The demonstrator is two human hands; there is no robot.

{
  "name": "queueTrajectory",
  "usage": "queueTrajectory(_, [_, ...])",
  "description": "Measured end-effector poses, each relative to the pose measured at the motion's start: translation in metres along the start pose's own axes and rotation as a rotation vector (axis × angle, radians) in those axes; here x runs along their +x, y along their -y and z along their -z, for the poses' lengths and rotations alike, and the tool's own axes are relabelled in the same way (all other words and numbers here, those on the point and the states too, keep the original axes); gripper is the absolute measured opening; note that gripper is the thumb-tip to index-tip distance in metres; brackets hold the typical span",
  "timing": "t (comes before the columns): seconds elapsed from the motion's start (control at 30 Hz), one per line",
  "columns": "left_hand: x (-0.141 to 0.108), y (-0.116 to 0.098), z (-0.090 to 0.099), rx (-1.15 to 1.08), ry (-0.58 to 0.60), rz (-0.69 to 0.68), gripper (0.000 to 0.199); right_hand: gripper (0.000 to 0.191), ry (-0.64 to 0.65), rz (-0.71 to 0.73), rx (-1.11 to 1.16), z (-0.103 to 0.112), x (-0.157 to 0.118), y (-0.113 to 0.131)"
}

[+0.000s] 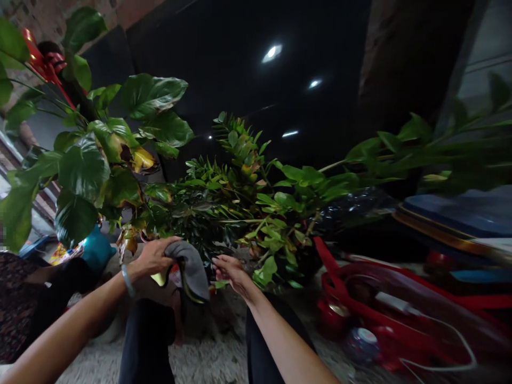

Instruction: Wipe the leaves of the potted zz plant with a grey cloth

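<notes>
My left hand (pixel 154 257), with a pale bangle at its wrist, grips a grey cloth (pixel 192 269) with a yellow-green edge or underside. The cloth hangs down in front of the low, dark leaves. To its right, my right hand (pixel 232 272) has its fingers drawn together in a pinch beside those leaves. Whatever lies between these fingertips is too small and dim to make out. Just beyond both hands grows a bushy plant (pixel 280 202) with small green leaves. A plant with broad glossy leaves (pixel 84 170), some yellowed and browned, rises at the left.
A red basket or carrier (pixel 368 309) with a white cable stands at the right, blurred. Behind it is a dark blue stacked item (pixel 460 218). A dark glossy panel (pixel 240 58) backs the plants. Part of another person in patterned clothing (pixel 18 304) shows at the left edge.
</notes>
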State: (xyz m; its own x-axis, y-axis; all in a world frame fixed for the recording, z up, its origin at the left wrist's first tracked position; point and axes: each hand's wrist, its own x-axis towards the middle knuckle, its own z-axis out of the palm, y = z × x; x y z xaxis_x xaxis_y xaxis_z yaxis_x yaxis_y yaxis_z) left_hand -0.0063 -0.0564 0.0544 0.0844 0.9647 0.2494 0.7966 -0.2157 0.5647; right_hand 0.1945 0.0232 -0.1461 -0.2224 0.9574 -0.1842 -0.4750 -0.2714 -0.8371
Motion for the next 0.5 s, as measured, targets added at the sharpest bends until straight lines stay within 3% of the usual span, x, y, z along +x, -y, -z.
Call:
queueTrajectory(0.07, [0.008,-0.007,0.024,0.001,0.0,-0.109,0.054,0.025,0.01,0.005,-0.019,0.003,-0.001,0.001])
queueTrajectory(0.13, [0.027,-0.013,0.043,-0.01,-0.182,-0.157,0.055,0.024,0.011,0.014,-0.031,0.003,-0.001,0.004])
queueTrajectory(0.2, [0.045,-0.015,0.044,0.022,-0.381,-0.085,0.052,0.024,0.012,0.022,-0.042,0.002,-0.001,0.005])
queueTrajectory(0.23, [0.049,-0.014,0.037,0.062,-0.402,-0.025,0.048,0.024,0.016,0.025,-0.048,0.001,-0.002,0.006])
queueTrajectory(0.27, [0.049,-0.011,0.027,0.11,-0.358,0.032,0.043,0.025,0.022,0.027,-0.055,0.0,-0.004,0.006])
queueTrajectory(0.33, [0.038,-0.004,0.003,0.194,-0.137,0.081,0.032,0.027,0.039,0.034,-0.068,0.001,-0.007,0.008])
queueTrajectory(0.4, [0.021,0.0,-0.009,0.236,0.081,0.06,0.03,0.031,0.06,0.045,-0.077,0.004,-0.011,0.01])
queueTrajectory(0.43, [0.015,-0.001,-0.008,0.246,0.138,0.045,0.033,0.032,0.068,0.053,-0.079,0.005,-0.013,0.011])
queueTrajectory(0.5, [0.014,-0.01,0.011,0.282,0.143,0.003,0.041,0.035,0.072,0.072,-0.083,0.009,-0.015,0.015])
